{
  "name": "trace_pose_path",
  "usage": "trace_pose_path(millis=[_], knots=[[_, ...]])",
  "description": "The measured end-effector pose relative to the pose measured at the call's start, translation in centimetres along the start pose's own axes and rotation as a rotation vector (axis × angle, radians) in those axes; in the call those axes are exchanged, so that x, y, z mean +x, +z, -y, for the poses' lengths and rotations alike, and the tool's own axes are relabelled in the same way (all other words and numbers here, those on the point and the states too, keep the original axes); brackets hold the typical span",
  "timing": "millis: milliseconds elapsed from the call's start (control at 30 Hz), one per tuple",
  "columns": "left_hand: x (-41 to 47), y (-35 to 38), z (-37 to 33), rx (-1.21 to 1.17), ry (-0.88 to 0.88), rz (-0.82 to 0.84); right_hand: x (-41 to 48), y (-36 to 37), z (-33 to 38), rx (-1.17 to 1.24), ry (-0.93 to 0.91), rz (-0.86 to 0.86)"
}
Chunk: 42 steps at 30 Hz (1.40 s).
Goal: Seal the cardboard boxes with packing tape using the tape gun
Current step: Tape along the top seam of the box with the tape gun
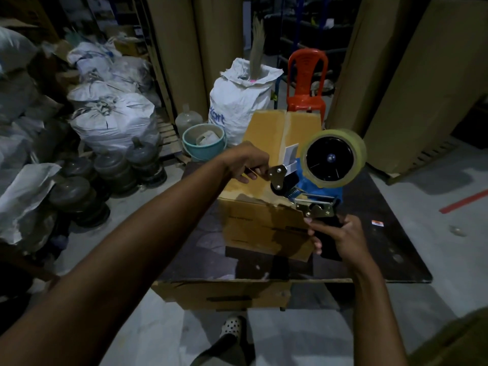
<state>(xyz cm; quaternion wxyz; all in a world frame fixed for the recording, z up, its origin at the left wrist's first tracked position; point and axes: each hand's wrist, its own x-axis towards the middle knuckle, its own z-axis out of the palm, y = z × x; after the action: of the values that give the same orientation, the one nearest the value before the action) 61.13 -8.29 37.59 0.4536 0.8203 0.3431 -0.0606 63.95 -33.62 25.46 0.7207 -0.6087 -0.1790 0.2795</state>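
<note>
Left arm (105, 260) reaches out, left hand (245, 165) pinching at front of tape gun (324, 188); right hand (343, 239) grips its handle (328, 245), over cardboard box (264, 228) at centre; tape apparently being readied; next: press onto seam (284, 128).

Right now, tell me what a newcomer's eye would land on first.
The blue tape gun with its yellowish roll, held mid-frame over the box: the right hand grips its handle, and the left hand pinches at its front end. Behind the box, a red chair and a white sack stand out in the dim room.
</note>
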Motion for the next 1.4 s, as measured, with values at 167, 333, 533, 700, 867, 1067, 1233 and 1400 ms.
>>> trace_pose_path(millis=[167, 333, 533, 700, 867, 1067, 1233, 1400], knots=[[0.6, 0.0, -0.7, 0.082, -0.010, 0.008, 0.0, -0.6, 0.0, -0.051, -0.007, 0.010], [1.8, 0.1, -2.1, 0.164, 0.009, 0.026, 0.0, -1.1, 0.3, -0.004, -0.036, -0.015], [5.0, -0.4, -3.6, 0.202, -0.001, 0.067, -0.1, -1.6, 0.9, 0.009, -0.053, -0.079], [8.5, -3.6, -4.3, 0.198, -0.029, 0.075, -0.6, -2.1, 0.8, -0.124, -0.036, -0.136], [9.1, -3.7, -5.6, 0.273, 0.035, 0.125, -0.4, -2.0, 0.7, -0.161, -0.063, -0.225], [10.6, -4.0, -6.9, 0.278, 0.192, 0.081, 0.7, -0.1, 0.7, -0.202, -0.067, -0.215], [12.9, -4.6, -9.0, 0.321, 0.252, 0.077, 3.6, 0.8, 1.4, -0.348, -0.083, -0.279], [18.3, -6.3, -10.4, 0.334, 0.390, 0.141, 7.7, 2.1, 2.3, -0.342, -0.054, -0.344]])
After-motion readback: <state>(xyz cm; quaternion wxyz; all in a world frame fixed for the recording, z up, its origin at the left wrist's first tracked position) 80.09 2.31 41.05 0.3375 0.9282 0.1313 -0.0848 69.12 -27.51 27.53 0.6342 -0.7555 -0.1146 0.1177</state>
